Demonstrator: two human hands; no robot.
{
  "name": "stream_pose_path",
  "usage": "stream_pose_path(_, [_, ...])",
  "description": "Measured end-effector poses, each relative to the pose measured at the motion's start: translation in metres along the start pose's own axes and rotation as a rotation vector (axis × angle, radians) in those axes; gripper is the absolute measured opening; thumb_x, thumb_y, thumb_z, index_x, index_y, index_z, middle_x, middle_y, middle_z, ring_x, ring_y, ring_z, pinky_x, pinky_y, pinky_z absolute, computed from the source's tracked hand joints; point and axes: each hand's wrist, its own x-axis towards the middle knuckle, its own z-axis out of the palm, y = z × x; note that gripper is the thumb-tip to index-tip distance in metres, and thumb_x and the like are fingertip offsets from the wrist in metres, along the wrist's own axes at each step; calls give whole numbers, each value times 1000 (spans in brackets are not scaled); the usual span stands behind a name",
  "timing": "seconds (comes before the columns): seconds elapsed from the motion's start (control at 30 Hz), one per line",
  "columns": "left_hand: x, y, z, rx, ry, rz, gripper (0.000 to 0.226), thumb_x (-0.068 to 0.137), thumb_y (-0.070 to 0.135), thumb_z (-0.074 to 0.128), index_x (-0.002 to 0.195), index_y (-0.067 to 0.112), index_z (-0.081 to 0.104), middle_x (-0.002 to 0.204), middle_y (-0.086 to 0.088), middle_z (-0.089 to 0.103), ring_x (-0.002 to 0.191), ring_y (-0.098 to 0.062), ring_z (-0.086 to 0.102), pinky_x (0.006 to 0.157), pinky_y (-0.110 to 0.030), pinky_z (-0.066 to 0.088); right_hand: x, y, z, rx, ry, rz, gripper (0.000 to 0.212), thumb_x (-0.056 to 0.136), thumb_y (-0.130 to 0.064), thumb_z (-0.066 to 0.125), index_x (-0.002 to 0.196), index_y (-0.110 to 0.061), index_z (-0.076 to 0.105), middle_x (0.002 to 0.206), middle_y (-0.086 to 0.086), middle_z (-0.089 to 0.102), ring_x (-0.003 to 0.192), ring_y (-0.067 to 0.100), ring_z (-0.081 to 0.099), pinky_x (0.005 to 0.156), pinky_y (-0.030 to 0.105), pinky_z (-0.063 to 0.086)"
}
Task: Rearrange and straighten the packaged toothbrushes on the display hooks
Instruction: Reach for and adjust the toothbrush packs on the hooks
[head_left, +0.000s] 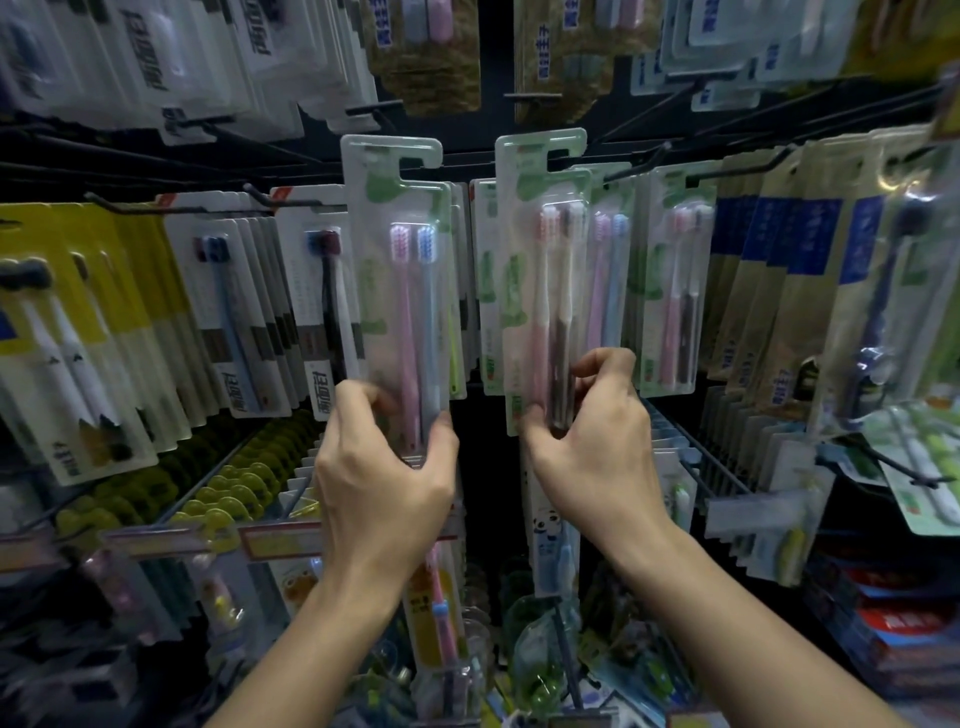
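Observation:
My left hand (387, 467) grips the bottom of a clear toothbrush pack (402, 270) that holds a pink and a blue brush. The pack stands upright in front of the display, its hanger slot at the top. My right hand (592, 441) pinches the lower end of a second pack (540, 270) with a pink and a brown brush and a green card. Its top rises above the packs hanging behind it. More packs of the same green kind (675, 280) hang on hooks just right of it.
Black wire hooks (727, 171) jut forward across the rack. Yellow-carded packs (93, 332) and white-carded packs (244, 312) hang at left, blue and gold packs (789, 291) at right. Rows of small items sit on lower hooks, with children's brushes (441, 613) beneath my wrists.

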Motion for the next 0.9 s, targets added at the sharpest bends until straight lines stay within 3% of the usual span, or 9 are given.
stream_pose_path(0.3, [-3, 12, 9, -29, -16, 51, 35, 86, 32, 79, 99, 17, 50, 83, 5, 53, 71, -2, 52, 59, -13, 38, 2, 7, -9, 16, 16, 14, 47, 91, -31, 74, 115, -27, 35, 97, -4, 55, 82, 15, 60, 64, 19, 38])
stream_pose_path(0.57, [-10, 29, 28, -60, -48, 88, 37, 86, 32, 81, 97, 18, 48, 82, 7, 51, 72, -4, 51, 59, -14, 37, 3, 18, -23, 20, 61, 26, 46, 91, -30, 74, 117, -25, 37, 95, -4, 55, 79, 13, 60, 64, 22, 42])
stream_pose_path(0.9, [-21, 53, 55, -98, -110, 126, 39, 86, 32, 80, 97, 19, 45, 82, 7, 49, 72, -6, 50, 58, -21, 38, 4, 36, -47, -2, 92, 53, 49, 92, -29, 75, 120, -22, 36, 103, -3, 51, 91, 19, 59, 70, 25, 42])
